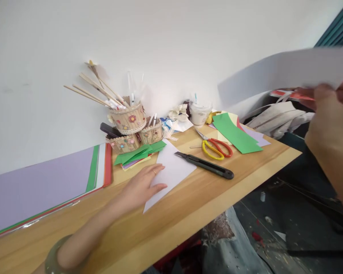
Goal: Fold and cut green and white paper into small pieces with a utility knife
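My left hand [145, 184] rests with fingers apart on a pale lilac sheet of paper [174, 171] lying on the table. Raised at the right, my right hand [327, 110] pinches the lower edge of a long pale strip of paper [274, 72], which bends out to the left and is a little blurred. A black utility knife [208, 165] lies partly across the lilac sheet, its blade end toward the wall. Just behind it are scissors [217, 148] with one yellow and one red handle, blades slightly apart.
Stacked coloured paper [40, 179] covers the table's left side. Decorated wooden holders [128, 120] with sticks and pens stand by the wall, green paper pieces [141, 152] before them. A plastic cup [200, 112] and green strips [236, 133] are farther right. The table edge [246, 194] drops to a littered floor.
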Demonstrator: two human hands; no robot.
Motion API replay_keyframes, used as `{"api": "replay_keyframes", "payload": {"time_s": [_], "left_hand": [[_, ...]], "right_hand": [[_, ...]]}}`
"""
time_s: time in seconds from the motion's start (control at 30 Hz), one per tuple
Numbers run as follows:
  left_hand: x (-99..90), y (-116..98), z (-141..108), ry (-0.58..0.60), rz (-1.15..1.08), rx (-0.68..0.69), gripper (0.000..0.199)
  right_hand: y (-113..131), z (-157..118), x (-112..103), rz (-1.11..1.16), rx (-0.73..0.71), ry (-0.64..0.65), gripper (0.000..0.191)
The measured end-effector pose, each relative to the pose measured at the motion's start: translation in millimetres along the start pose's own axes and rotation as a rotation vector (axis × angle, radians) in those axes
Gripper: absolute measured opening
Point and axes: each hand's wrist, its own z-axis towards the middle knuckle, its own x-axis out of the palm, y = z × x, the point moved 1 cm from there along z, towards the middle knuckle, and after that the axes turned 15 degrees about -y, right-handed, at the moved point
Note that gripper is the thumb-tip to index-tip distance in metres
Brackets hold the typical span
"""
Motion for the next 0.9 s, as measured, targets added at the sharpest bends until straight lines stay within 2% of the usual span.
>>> {"api": "replay_keyframes", "payload": {"time_s": [0.03, 0.1, 0.17, 0.23, 0.33, 0.4, 0.47, 0.53, 0.67, 0.77, 0.83, 0.9], "left_hand": [[5.7, -1.3, -2.9, 0.017, 0.079, 0.034, 0.057], [17.1, -3.8, -8.5, 0.051, 0.218, 0.096, 0.066], [26.5, -5.9, -12.7, 0.063, 0.336, 0.165, 0.070], [32.2, -8.1, -14.6, 0.053, 0.430, 0.233, 0.064], [34.6, -11.8, -14.7, 0.049, 0.531, 0.305, 0.046], [33.2, -14.5, -14.9, 0.064, 0.564, 0.334, 0.037], [29.1, -17.4, -16.2, 0.098, 0.559, 0.332, 0.040], [20.2, -21.3, -18.0, 0.114, 0.491, 0.289, 0.041], [-14.5, -33.4, -18.1, 0.108, 0.233, 0.144, 0.030], [-45.1, -39.9, -14.3, 0.084, 0.144, 0.019, 0.039], [-59.6, -40.5, -13.1, 0.055, 0.142, -0.024, 0.042], [-66.7, -39.2, -15.2, 0.026, 0.152, -0.062, 0.041]], "right_hand": [[-13.0, -2.0, -1.7, -0.038, -0.020, -0.013, 0.051], [-42.3, -15.9, -0.5, -0.122, -0.040, 0.064, 0.042], [-72.7, -35.5, 3.6, -0.218, -0.034, 0.197, 0.035], [-98.4, -52.6, 7.3, -0.292, -0.039, 0.374, 0.033], [-118.5, -63.3, 8.0, -0.348, -0.075, 0.556, 0.027], [-118.2, -62.3, 6.6, -0.380, -0.094, 0.568, 0.026], [-107.2, -61.7, 6.6, -0.396, -0.114, 0.522, 0.027], [-86.2, -68.0, 9.9, -0.369, -0.156, 0.490, 0.032], [-24.4, -107.2, 23.2, -0.130, -0.329, 0.597, 0.038], [22.8, -141.8, 29.6, 0.075, -0.457, 0.666, 0.039], [48.1, -157.2, 30.3, 0.160, -0.500, 0.609, 0.053], [68.2, -164.9, 28.9, 0.248, -0.558, 0.444, 0.071]]}}
